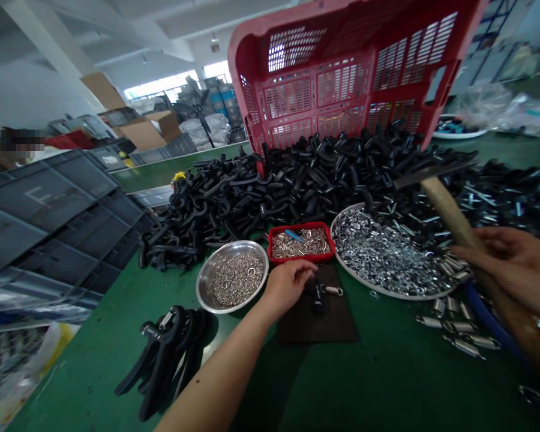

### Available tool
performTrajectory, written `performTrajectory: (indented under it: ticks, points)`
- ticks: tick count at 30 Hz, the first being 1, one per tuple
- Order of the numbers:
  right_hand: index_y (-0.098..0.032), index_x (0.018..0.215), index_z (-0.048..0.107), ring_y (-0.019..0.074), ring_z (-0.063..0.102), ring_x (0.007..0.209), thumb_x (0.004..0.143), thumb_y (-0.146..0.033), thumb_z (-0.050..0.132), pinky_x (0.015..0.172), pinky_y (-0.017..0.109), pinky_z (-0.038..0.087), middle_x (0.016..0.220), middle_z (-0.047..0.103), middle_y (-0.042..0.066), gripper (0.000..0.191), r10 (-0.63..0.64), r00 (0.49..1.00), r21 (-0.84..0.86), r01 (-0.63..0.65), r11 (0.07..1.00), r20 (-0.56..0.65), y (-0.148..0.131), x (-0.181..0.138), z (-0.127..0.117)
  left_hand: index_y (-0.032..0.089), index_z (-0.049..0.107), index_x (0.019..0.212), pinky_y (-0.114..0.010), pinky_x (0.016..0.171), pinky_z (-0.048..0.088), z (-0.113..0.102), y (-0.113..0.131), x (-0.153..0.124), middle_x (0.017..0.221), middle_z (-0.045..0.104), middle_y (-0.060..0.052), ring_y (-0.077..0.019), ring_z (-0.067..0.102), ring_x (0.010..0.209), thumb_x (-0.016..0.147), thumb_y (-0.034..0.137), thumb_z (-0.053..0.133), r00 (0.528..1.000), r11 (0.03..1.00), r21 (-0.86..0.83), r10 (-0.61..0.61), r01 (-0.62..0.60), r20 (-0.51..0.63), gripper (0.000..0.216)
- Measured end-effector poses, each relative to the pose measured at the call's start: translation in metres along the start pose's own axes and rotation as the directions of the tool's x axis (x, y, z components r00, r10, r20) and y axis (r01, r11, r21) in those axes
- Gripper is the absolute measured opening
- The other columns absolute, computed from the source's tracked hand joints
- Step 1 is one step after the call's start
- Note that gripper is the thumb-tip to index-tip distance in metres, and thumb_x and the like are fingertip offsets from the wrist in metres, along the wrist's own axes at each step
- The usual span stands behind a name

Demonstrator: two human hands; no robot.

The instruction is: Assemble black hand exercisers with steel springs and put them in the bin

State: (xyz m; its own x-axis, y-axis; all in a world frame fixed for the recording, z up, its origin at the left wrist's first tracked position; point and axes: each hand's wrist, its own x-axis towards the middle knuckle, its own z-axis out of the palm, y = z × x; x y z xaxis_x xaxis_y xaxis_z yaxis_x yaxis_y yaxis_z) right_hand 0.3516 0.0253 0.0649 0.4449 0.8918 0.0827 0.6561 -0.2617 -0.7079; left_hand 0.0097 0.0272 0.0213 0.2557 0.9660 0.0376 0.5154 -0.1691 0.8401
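Right hand (519, 264) wrapped round hammer (450, 210), head angled far. Black part (317, 300) on dark mat (317, 331), long axis near-far, spring (332, 290) pointing right. Left hand (287, 287) nearer, just left of part, fingers curled; cannot tell whether gripping.

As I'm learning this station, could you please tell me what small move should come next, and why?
Perhaps bring the hammer over the black part: the right hand holds it away from the pad, where the part lies beside the left hand.
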Motion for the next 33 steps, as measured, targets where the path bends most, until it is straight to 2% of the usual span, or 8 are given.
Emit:
performTrajectory:
  ticks: [3, 6, 12, 18, 25, 27, 30, 33]
  points:
    - [-0.024, 0.100, 0.049, 0.0168, 0.057, 0.053, 0.050, -0.047, 0.074, 0.049, 0.032, 0.045, 0.072, 0.063, 0.005, 0.060, -0.025, 0.989, 0.517, -0.056, 0.854, 0.147, -0.012, -0.037, 0.008, 0.022, 0.059, 0.090, -0.020, 0.058, 0.043, 0.005, 0.002, 0.000, 0.079, 0.066, 0.002, -0.0099, 0.058, 0.060, 0.083, 0.029, 0.046, 1.000, 0.989, 0.149, -0.015, 0.015, -0.004, 0.017]
    - [-0.025, 0.101, 0.046, 0.0150, 0.054, 0.044, 0.053, -0.041, 0.075, 0.039, 0.026, 0.043, 0.059, 0.060, 0.000, 0.059, -0.093, 0.953, 0.645, -0.122, 0.755, 0.289, -0.013, -0.064, 0.020, 0.023, 0.062, 0.084, -0.022, 0.062, 0.041, 0.009, 0.004, 0.003, 0.081, 0.066, 0.002, -0.0137, 0.059, 0.071, 0.079, 0.039, 0.052, 1.000, 0.945, 0.326, 0.007, 0.000, -0.022, 0.019]
    - [-0.026, 0.109, 0.041, 0.0141, 0.055, 0.050, 0.068, -0.035, 0.067, 0.042, 0.024, 0.046, 0.061, 0.060, -0.001, 0.049, -0.205, 0.907, 0.613, -0.072, 0.786, 0.369, 0.000, -0.083, 0.039, 0.026, 0.064, 0.081, -0.024, 0.063, 0.040, 0.014, 0.004, 0.006, 0.085, 0.066, 0.003, -0.0149, 0.059, 0.076, 0.078, 0.044, 0.054, 0.999, 0.886, 0.463, 0.009, 0.010, -0.040, 0.021]
    - [-0.024, 0.106, 0.042, 0.0136, 0.054, 0.046, 0.068, -0.039, 0.065, 0.042, 0.023, 0.047, 0.056, 0.059, -0.002, 0.046, -0.252, 0.918, 0.555, 0.043, 0.831, 0.306, -0.005, -0.088, 0.038, 0.025, 0.062, 0.085, -0.024, 0.064, 0.040, 0.013, 0.002, 0.004, 0.088, 0.065, 0.003, -0.0142, 0.058, 0.077, 0.081, 0.042, 0.050, 0.999, 0.859, 0.513, 0.022, 0.003, -0.042, 0.021]
    - [-0.023, 0.111, 0.045, 0.0155, 0.061, 0.057, 0.073, -0.041, 0.060, 0.049, 0.023, 0.052, 0.069, 0.063, 0.001, 0.045, -0.337, 0.916, 0.350, 0.249, 0.903, 0.216, 0.004, -0.094, 0.039, 0.022, 0.063, 0.081, -0.028, 0.066, 0.040, 0.018, 0.007, -0.002, 0.084, 0.063, -0.002, -0.0175, 0.054, 0.080, 0.084, 0.037, 0.047, 0.974, 0.691, 0.697, 0.218, -0.193, 0.053, 0.023]
    - [-0.024, 0.115, 0.047, 0.0174, 0.064, 0.071, 0.075, -0.038, 0.058, 0.058, 0.024, 0.054, 0.087, 0.066, 0.005, 0.044, -0.451, 0.876, 0.206, 0.416, 0.886, 0.171, 0.010, -0.098, 0.038, 0.022, 0.064, 0.083, -0.029, 0.067, 0.041, 0.015, 0.005, -0.006, 0.085, 0.065, -0.001, -0.0179, 0.053, 0.080, 0.085, 0.040, 0.043, 0.973, 0.706, 0.681, 0.224, -0.195, 0.047, 0.027]
    - [-0.028, 0.126, 0.044, 0.0199, 0.062, 0.091, 0.080, -0.031, 0.053, 0.074, 0.027, 0.053, 0.113, 0.061, 0.005, 0.047, -0.667, 0.725, 0.039, 0.672, 0.740, 0.170, 0.016, -0.107, 0.038, 0.022, 0.060, 0.102, -0.033, 0.080, 0.040, 0.006, -0.002, -0.015, 0.101, 0.063, -0.002, -0.0195, 0.052, 0.091, 0.081, 0.052, 0.044, 0.965, 0.753, 0.614, 0.256, -0.238, 0.059, 0.040]
    - [-0.031, 0.132, 0.039, 0.0201, 0.063, 0.091, 0.082, -0.029, 0.048, 0.074, 0.029, 0.054, 0.111, 0.062, 0.004, 0.051, -0.735, 0.642, -0.025, 0.757, 0.653, 0.216, 0.014, -0.115, 0.044, 0.019, 0.054, 0.113, -0.039, 0.095, 0.032, 0.000, -0.010, -0.025, 0.113, 0.057, -0.007, -0.0242, 0.048, 0.103, 0.061, 0.067, 0.056, 0.962, 0.781, 0.567, 0.254, -0.264, 0.097, 0.071]
